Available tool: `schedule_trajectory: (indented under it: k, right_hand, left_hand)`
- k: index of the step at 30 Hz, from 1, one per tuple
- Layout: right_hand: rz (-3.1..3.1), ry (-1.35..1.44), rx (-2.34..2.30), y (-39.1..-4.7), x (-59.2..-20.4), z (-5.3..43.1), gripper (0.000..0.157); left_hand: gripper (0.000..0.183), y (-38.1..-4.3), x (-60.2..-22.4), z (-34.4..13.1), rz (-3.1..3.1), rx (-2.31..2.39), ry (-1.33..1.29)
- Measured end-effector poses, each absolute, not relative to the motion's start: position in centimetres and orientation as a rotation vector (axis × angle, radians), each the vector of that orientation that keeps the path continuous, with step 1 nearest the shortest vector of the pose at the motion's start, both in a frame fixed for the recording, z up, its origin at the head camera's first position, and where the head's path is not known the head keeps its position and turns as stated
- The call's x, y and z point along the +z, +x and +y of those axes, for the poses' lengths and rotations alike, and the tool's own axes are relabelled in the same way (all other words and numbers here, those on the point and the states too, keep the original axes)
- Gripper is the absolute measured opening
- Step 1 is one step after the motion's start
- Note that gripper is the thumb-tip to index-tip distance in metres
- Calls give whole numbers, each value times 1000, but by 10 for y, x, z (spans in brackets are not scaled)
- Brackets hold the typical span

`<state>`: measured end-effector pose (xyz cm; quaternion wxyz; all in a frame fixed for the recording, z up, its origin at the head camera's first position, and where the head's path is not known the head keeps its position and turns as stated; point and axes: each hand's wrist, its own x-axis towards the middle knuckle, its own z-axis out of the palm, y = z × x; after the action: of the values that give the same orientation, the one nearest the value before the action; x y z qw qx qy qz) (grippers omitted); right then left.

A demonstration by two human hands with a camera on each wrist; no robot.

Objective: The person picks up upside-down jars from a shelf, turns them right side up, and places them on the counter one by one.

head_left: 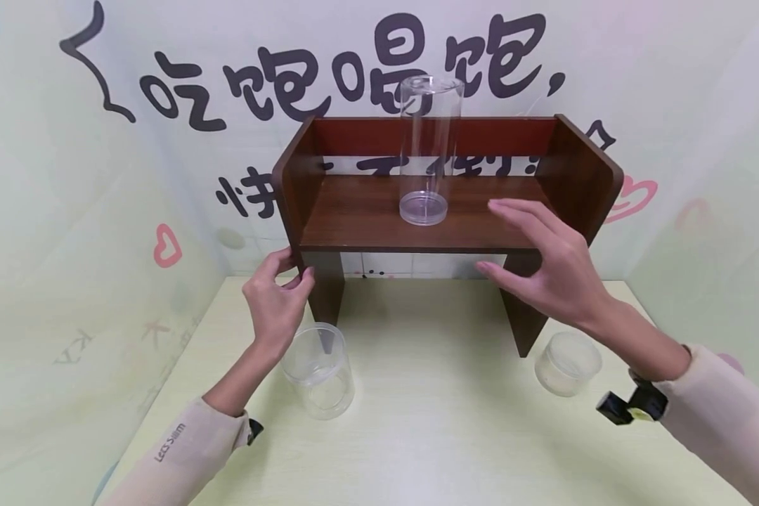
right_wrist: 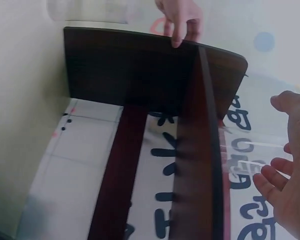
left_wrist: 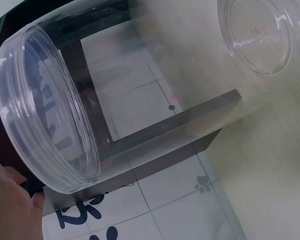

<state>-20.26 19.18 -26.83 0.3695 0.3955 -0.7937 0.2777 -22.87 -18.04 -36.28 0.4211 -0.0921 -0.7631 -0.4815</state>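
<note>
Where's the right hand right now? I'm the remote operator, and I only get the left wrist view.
Observer: The right hand hovers open toward the right side of the shelf, gripping nothing.
Operator: What's standing on that shelf?
Observer: A tall clear cylinder, upright, left of the right hand's fingertips.
Operator: And near the right leg?
Observer: A short round tub sits on the table, to the right of that leg.

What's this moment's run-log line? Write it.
left fingers: grip shelf, left end | right fingers: open, beside tall jar, not touching | tall jar: upright on shelf | wide jar, small tub: on table
</note>
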Motion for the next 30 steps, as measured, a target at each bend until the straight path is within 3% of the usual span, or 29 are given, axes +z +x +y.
schedule_trajectory:
  k: [17, 30]
  right_hand:
    - [-2029, 783, 852, -251, -219, 155, 70]
    - [-2085, 654, 899, -279, -190, 129, 80]
  left_hand:
    - [29, -230, -364, -183, -1909, -1208, -236]
    - [30, -228, -363, -182, -1921, -1198, -242]
